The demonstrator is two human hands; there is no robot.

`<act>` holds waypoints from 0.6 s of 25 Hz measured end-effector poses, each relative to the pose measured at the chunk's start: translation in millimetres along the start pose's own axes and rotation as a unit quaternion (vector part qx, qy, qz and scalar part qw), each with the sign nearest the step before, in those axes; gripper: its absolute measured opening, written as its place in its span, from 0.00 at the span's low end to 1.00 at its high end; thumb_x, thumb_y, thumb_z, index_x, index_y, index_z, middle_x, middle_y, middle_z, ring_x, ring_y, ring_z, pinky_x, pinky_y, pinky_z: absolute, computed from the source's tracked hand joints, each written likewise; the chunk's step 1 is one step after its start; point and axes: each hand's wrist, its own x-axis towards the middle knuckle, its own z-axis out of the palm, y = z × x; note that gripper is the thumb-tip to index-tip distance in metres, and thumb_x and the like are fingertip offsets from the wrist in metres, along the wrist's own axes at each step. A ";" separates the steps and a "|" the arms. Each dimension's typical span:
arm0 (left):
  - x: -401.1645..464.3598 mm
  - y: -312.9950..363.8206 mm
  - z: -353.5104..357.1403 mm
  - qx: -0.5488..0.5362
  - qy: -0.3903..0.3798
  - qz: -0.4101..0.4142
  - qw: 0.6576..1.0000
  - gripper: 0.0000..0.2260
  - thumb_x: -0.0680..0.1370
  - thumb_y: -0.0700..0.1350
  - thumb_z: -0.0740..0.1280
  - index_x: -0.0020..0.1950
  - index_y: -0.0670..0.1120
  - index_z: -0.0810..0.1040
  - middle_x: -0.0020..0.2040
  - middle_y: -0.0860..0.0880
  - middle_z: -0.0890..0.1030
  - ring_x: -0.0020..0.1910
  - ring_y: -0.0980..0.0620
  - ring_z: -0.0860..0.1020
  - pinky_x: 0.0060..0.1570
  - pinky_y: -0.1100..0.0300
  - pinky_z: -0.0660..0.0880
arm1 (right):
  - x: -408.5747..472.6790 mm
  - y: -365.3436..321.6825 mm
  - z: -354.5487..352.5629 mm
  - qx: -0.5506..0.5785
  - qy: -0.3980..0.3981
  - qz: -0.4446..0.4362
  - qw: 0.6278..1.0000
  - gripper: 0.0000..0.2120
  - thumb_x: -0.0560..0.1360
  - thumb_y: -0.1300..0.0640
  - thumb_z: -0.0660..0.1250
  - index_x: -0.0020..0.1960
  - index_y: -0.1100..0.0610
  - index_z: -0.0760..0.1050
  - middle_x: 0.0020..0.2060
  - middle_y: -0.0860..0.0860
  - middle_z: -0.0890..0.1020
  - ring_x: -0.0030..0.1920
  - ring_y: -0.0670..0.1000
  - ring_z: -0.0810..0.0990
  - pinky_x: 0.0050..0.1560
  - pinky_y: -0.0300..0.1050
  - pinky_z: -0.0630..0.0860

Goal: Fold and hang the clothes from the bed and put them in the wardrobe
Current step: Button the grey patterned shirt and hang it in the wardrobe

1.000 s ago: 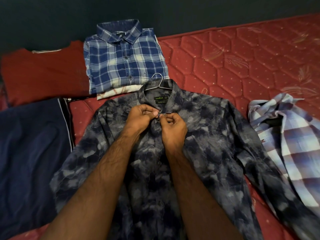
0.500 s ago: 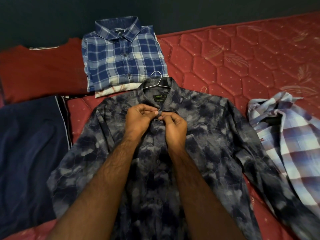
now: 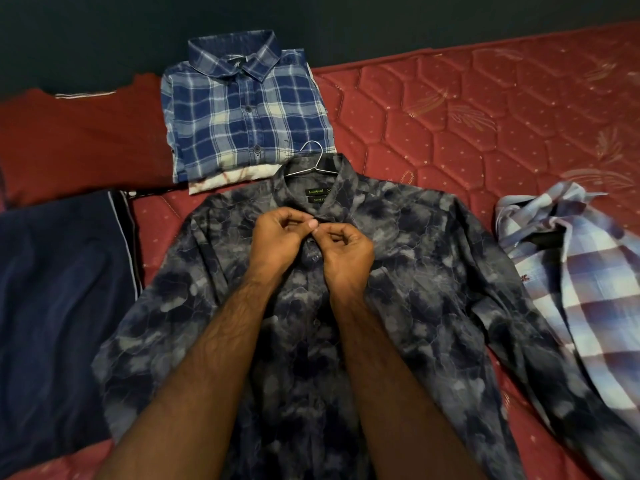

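Observation:
A dark grey patterned shirt [image 3: 415, 278] lies front up and spread flat on the red mattress [image 3: 485, 109]. A metal hanger [image 3: 313, 161] sits inside it, its hook poking out past the collar. My left hand [image 3: 277, 240] and my right hand [image 3: 346, 251] meet just below the collar, each pinching the shirt's placket at the top button. A folded blue plaid shirt [image 3: 242, 109] lies beyond the collar, on top of a white folded garment [image 3: 235, 178].
A crumpled light blue and maroon checked shirt [image 3: 581, 271] lies at the right. A navy garment [image 3: 59, 289] covers the left side, with a red garment [image 3: 79, 143] behind it. A dark wall [image 3: 311, 15] runs along the bed's far edge.
Both hands stay at the top button and their fingers have shifted slightly. The view has moved a little.

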 end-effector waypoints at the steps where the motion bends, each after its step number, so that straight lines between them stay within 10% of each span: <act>1: -0.5 -0.6 2.5 0.017 0.014 0.008 1.000 0.07 0.74 0.37 0.76 0.41 0.49 0.83 0.38 0.52 0.85 0.39 0.57 0.82 0.46 0.61 0.77 | 0.3 0.4 0.9 -0.004 0.000 -0.001 1.000 0.03 0.73 0.58 0.78 0.44 0.57 0.85 0.35 0.45 0.85 0.31 0.38 0.78 0.35 0.33 0.74; 15: -10.3 -5.2 13.7 0.033 0.090 0.082 0.992 0.11 0.73 0.35 0.72 0.44 0.50 0.75 0.38 0.55 0.79 0.37 0.59 0.77 0.44 0.59 0.75 | 0.2 -0.1 -3.3 -0.033 -0.021 -0.016 0.999 0.04 0.73 0.57 0.78 0.44 0.52 0.83 0.36 0.44 0.84 0.32 0.38 0.77 0.36 0.34 0.74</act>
